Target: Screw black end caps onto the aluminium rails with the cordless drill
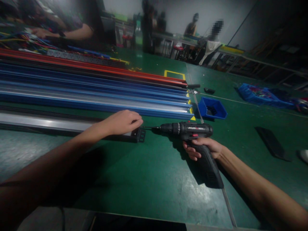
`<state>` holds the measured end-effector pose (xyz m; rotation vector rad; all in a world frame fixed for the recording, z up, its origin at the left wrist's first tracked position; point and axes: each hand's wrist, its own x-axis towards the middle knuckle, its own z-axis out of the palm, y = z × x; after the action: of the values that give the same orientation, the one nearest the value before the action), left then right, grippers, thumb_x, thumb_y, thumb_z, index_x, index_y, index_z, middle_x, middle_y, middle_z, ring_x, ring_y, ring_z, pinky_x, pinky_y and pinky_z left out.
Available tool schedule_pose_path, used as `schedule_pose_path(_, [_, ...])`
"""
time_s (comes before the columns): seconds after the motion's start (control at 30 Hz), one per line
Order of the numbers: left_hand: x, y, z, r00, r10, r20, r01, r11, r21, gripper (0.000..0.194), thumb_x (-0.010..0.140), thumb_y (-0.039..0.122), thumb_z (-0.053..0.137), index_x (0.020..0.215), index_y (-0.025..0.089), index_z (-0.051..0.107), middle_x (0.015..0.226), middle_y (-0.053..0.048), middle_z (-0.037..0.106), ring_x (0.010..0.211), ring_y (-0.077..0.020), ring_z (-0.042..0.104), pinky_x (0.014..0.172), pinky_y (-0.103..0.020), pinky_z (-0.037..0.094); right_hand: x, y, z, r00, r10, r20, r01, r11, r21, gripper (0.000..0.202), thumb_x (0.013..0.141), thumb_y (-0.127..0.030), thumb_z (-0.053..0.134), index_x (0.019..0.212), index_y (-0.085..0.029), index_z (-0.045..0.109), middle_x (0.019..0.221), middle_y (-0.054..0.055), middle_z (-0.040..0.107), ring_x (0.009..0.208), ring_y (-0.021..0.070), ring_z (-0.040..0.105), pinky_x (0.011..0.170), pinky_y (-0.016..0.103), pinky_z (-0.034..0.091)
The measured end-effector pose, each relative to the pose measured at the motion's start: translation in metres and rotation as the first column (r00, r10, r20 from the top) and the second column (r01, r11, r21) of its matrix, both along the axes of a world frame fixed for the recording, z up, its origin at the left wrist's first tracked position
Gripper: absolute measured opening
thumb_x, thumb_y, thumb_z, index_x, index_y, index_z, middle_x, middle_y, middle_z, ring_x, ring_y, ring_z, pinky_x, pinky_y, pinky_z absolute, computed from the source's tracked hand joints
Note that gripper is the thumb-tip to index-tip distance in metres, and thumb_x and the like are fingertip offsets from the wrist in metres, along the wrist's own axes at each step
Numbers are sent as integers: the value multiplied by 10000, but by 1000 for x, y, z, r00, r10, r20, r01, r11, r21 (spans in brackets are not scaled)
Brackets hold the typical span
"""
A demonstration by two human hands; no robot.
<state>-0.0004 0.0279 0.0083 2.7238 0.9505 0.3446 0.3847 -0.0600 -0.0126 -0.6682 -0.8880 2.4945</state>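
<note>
My right hand [204, 148] is wrapped round the grip of a black cordless drill [196, 130], which lies sideways with its bit pointing left. The bit's tip is close to the end bracket [141, 136] of a dark rail with a silver face [60, 123]. Over that end of the rail rests my left hand [126, 122], its fingers bent together near the bracket and the bit tip. Whatever those fingers pinch is too small or hidden to name.
Blue rails [96, 93] and a red rail [96, 66] lie behind on the green table [144, 186]. A blue bin [213, 108] holds dark parts. A black flat piece [271, 142] and a blue tray [260, 93] are at right. A person's arm [72, 33] reaches over wires at back left.
</note>
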Motion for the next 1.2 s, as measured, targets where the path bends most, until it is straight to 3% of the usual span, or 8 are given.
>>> schedule_pose_path(1.2, [1, -1, 2, 1000, 11, -15, -11, 1000, -4, 415, 1030, 383, 403, 745, 192, 634, 750, -33, 648, 688, -164, 578, 649, -304, 356, -1, 0, 0, 1000, -7, 3, 7, 1000, 2, 298, 923, -265, 713, 1114, -38, 680, 826, 33, 622, 640, 94, 590, 732, 286, 570])
